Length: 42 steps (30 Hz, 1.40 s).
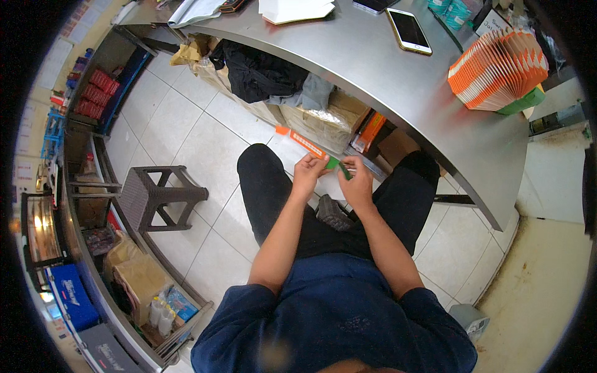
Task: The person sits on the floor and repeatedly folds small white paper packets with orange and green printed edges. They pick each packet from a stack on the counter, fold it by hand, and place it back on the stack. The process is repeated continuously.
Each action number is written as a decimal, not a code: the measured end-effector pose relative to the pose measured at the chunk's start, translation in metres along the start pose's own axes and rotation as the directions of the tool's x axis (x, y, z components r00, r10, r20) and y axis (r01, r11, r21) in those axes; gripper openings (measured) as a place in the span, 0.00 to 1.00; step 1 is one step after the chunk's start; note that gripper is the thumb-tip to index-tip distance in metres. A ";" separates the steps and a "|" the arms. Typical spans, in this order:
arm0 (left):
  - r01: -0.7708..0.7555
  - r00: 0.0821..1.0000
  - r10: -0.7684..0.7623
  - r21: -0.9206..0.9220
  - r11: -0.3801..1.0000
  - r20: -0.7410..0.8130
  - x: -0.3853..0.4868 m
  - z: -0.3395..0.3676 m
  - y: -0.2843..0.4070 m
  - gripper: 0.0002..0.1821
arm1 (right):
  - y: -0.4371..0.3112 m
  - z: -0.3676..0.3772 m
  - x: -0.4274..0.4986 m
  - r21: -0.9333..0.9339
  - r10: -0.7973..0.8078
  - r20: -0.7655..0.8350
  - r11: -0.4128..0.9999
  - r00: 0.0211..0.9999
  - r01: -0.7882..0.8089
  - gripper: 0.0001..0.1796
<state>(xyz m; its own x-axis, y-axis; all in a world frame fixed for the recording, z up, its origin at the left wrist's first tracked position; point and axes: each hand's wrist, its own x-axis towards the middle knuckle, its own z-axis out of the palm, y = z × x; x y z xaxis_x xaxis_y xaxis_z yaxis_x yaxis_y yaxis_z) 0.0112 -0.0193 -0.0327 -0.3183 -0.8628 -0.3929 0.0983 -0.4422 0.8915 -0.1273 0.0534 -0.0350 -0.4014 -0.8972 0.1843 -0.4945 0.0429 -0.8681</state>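
Both hands are above my lap, below the edge of the metal table. My left hand (309, 173) pinches a flat orange and green paper piece (308, 143) near its green part. The orange end points up and to the left and carries a white printed band. Opposite it, the fingers of my right hand (356, 179) close on a dark green end (345, 170). Whether that end is a folded part of the same piece or a separate one, I cannot tell. A fan-like stack of folded orange and white papers (498, 70) stands on the table at the right.
On the metal table (373, 60) lie a white smartphone (409, 31) and white papers (296, 10). Wrapped packages (322, 121) and black cloth (261, 70) are underneath. A plastic stool (158, 198) stands at my left, before a shelf unit holding a cardboard box (142, 279).
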 end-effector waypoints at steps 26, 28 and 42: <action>0.056 0.991 -0.051 -0.038 0.998 0.120 0.008 -0.010 -0.043 0.14 | 0.039 0.008 0.001 0.251 0.234 0.118 0.933 0.965 -0.257 0.10; 0.008 0.997 -0.009 0.005 1.000 0.079 -0.008 0.007 -0.013 0.14 | 0.035 0.003 0.003 0.285 0.268 0.150 0.910 0.952 -0.301 0.09; -0.159 0.983 0.178 0.639 0.753 0.035 -0.014 0.020 -0.004 0.13 | 0.016 0.006 0.002 0.029 0.293 0.046 0.955 0.955 -0.294 0.10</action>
<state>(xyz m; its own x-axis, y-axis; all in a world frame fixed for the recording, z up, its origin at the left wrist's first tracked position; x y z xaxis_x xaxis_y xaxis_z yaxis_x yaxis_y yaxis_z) -0.0033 -0.0003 -0.0261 -0.3284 -0.9187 -0.2194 -0.4777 -0.0388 0.8776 -0.1311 0.0499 -0.0512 -0.4926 -0.8646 -0.0994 -0.3323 0.2924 -0.8967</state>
